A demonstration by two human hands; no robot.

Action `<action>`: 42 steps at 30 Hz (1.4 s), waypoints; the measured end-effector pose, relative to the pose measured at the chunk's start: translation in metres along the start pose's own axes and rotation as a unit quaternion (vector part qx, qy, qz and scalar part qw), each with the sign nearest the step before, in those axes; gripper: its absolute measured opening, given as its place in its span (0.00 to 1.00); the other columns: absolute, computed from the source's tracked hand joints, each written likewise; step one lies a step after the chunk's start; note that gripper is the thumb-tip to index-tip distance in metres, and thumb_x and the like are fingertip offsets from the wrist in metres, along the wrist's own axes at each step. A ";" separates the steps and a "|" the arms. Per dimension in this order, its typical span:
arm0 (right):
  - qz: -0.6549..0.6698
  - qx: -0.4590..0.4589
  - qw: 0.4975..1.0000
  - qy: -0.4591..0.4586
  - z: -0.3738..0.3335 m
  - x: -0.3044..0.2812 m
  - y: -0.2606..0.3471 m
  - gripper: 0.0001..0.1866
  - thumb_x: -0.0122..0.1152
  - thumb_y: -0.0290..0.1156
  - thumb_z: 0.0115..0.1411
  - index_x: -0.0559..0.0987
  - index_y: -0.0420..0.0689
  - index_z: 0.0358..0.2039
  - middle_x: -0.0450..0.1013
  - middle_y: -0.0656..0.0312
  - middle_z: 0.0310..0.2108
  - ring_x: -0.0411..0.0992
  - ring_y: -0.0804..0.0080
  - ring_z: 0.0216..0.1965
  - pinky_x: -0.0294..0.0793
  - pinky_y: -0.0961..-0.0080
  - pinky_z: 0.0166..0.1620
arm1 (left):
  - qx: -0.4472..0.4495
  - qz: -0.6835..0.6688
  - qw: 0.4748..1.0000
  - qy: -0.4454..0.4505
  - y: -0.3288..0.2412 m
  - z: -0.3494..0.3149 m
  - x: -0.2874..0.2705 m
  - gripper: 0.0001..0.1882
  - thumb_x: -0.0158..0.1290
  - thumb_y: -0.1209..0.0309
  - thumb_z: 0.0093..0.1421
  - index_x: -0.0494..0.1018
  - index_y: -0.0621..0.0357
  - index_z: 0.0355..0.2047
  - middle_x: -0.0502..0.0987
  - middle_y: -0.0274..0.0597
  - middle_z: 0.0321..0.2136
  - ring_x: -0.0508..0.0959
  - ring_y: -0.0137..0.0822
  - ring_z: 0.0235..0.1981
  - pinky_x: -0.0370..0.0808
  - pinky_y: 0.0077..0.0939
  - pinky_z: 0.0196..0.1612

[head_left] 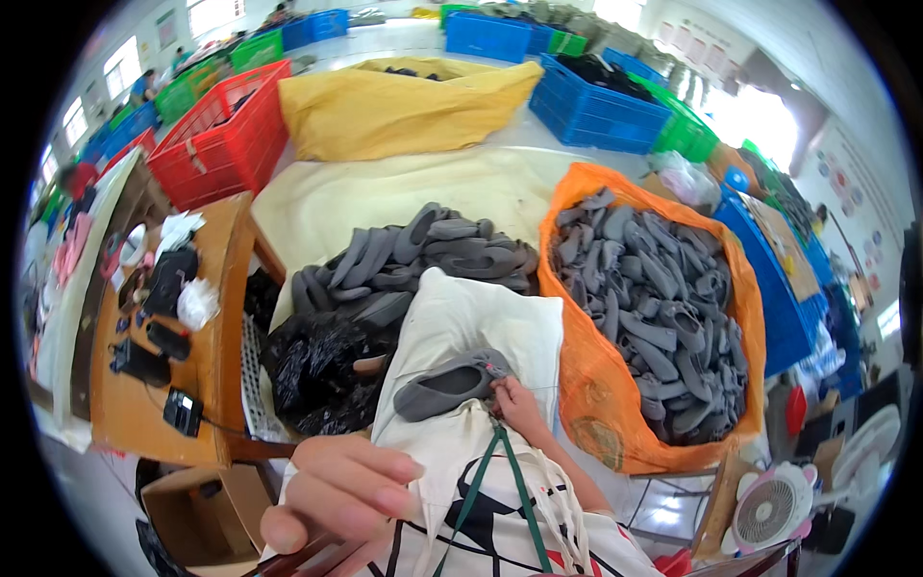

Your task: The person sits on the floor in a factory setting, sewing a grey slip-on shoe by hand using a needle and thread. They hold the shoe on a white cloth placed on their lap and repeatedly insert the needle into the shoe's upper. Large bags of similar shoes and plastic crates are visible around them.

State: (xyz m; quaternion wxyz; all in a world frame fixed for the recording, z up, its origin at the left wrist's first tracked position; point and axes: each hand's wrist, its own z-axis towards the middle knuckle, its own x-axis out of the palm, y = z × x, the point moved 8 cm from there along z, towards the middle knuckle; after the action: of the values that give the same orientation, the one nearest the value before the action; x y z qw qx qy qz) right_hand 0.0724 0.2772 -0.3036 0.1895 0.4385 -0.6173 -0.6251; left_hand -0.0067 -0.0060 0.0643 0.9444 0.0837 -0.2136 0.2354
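A grey slip-on shoe [444, 387] with a small pink detail near its toe lies on a white cushion [486, 313] over my lap. My right hand [520, 404] is closed at the shoe's toe end, with fingers pinched by the pink detail. A thin line, like thread or a needle, shows beside these fingers. Raised close to the camera at lower left, my left hand [346, 486] is apart from the shoe, its fingers curled. Anything between them is too small or hidden to make out. I wear a white patterned apron [452, 500] with green ties [500, 452].
An orange sack [586, 413] full of grey shoes stands at right. More grey shoes [370, 260] are heaped ahead, behind a black plastic bag [322, 375]. At left is a wooden table [216, 317], with a cardboard box [207, 514] below. A fan [769, 510] stands lower right.
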 end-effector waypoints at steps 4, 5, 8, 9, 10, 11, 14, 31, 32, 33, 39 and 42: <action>0.004 0.001 1.000 0.000 0.002 0.000 -0.006 0.09 0.49 0.32 0.67 0.75 0.41 0.40 0.74 0.61 0.21 0.74 0.76 0.22 0.73 0.76 0.28 | 0.003 -0.015 1.000 -0.016 -0.001 -0.009 -0.010 0.44 0.67 0.51 0.49 0.57 0.55 0.59 0.66 0.39 0.38 0.66 0.32 0.30 0.61 0.25 0.29; 0.001 0.002 1.000 0.005 0.002 0.000 -0.005 0.09 0.49 0.32 0.67 0.75 0.41 0.40 0.74 0.61 0.21 0.74 0.76 0.22 0.73 0.76 0.29 | 0.003 0.020 1.000 -0.022 -0.003 -0.010 -0.011 0.45 0.68 0.51 0.48 0.56 0.55 0.59 0.65 0.38 0.37 0.66 0.32 0.30 0.61 0.25 0.29; -0.005 -0.010 1.000 -0.001 -0.001 -0.001 0.002 0.09 0.49 0.32 0.67 0.74 0.40 0.40 0.74 0.61 0.21 0.75 0.76 0.22 0.73 0.76 0.29 | -0.010 0.024 1.000 -0.012 0.000 -0.010 -0.011 0.45 0.68 0.51 0.48 0.56 0.55 0.59 0.66 0.38 0.37 0.67 0.31 0.30 0.62 0.25 0.29; 0.005 0.001 1.000 -0.002 0.000 -0.002 0.001 0.09 0.49 0.31 0.67 0.74 0.40 0.39 0.74 0.61 0.21 0.75 0.75 0.22 0.73 0.76 0.29 | -0.009 0.020 1.000 -0.002 0.002 -0.008 -0.010 0.45 0.68 0.51 0.48 0.56 0.55 0.59 0.66 0.38 0.37 0.67 0.31 0.30 0.62 0.25 0.29; 0.014 0.012 1.000 -0.001 0.001 -0.003 0.001 0.09 0.49 0.31 0.67 0.74 0.40 0.39 0.74 0.61 0.21 0.75 0.75 0.22 0.73 0.76 0.29 | -0.008 0.020 1.000 0.008 0.003 -0.006 -0.009 0.45 0.68 0.51 0.48 0.57 0.56 0.59 0.66 0.38 0.37 0.67 0.32 0.30 0.62 0.25 0.29; 0.023 0.022 0.999 0.001 0.002 -0.003 0.001 0.09 0.49 0.31 0.66 0.74 0.40 0.39 0.74 0.61 0.21 0.75 0.75 0.22 0.73 0.76 0.29 | -0.006 0.020 1.000 0.018 0.004 -0.005 -0.008 0.45 0.68 0.51 0.48 0.57 0.56 0.59 0.66 0.38 0.37 0.67 0.32 0.30 0.63 0.25 0.29; -0.022 -0.001 1.000 0.002 -0.002 -0.002 0.005 0.09 0.47 0.31 0.66 0.74 0.40 0.40 0.73 0.62 0.19 0.72 0.76 0.21 0.71 0.77 0.27 | 0.031 -0.020 0.999 -0.010 0.001 -0.006 -0.010 0.45 0.67 0.51 0.49 0.57 0.56 0.59 0.66 0.39 0.37 0.67 0.33 0.29 0.64 0.27 0.30; -0.035 -0.015 0.999 -0.012 0.000 -0.008 0.006 0.10 0.47 0.33 0.67 0.74 0.42 0.40 0.74 0.60 0.22 0.75 0.73 0.22 0.74 0.73 0.29 | -0.056 0.272 0.961 -0.007 0.039 -0.021 -0.016 0.30 0.56 0.70 0.57 0.53 0.61 0.55 0.68 0.42 0.39 0.75 0.34 0.35 0.80 0.25 0.40; -0.038 -0.011 0.999 -0.014 0.000 -0.009 0.004 0.10 0.46 0.33 0.68 0.74 0.42 0.40 0.74 0.60 0.22 0.75 0.73 0.22 0.74 0.73 0.29 | -0.048 0.284 0.957 0.015 0.041 -0.021 -0.018 0.31 0.57 0.70 0.57 0.53 0.61 0.55 0.68 0.42 0.38 0.76 0.34 0.35 0.80 0.24 0.40; -0.042 -0.009 0.999 -0.014 0.000 -0.009 0.002 0.09 0.46 0.33 0.68 0.73 0.42 0.39 0.74 0.60 0.23 0.75 0.73 0.22 0.74 0.73 0.29 | -0.036 0.297 0.954 0.036 0.043 -0.021 -0.020 0.31 0.57 0.70 0.56 0.53 0.61 0.55 0.68 0.41 0.38 0.76 0.33 0.35 0.80 0.23 0.39; -0.039 0.007 0.999 -0.017 0.001 -0.007 -0.001 0.09 0.47 0.33 0.67 0.73 0.43 0.40 0.75 0.58 0.23 0.75 0.69 0.22 0.73 0.71 0.30 | -0.062 0.376 0.919 0.102 0.040 -0.011 -0.013 0.36 0.60 0.69 0.50 0.54 0.64 0.54 0.70 0.38 0.37 0.76 0.29 0.34 0.79 0.16 0.35; -0.045 -0.004 0.999 -0.017 0.003 -0.005 0.005 0.09 0.47 0.33 0.67 0.73 0.42 0.40 0.74 0.59 0.22 0.74 0.69 0.22 0.73 0.71 0.29 | -0.084 0.406 0.898 0.149 0.026 -0.017 -0.033 0.30 0.57 0.71 0.54 0.56 0.64 0.54 0.69 0.38 0.36 0.76 0.30 0.36 0.79 0.21 0.36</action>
State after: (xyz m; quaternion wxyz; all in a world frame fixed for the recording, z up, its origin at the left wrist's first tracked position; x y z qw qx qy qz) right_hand 0.0713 0.2823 -0.2980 0.1521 0.4546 -0.5975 -0.6428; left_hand -0.0393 0.0081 0.0361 0.7914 -0.1261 -0.1051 0.5889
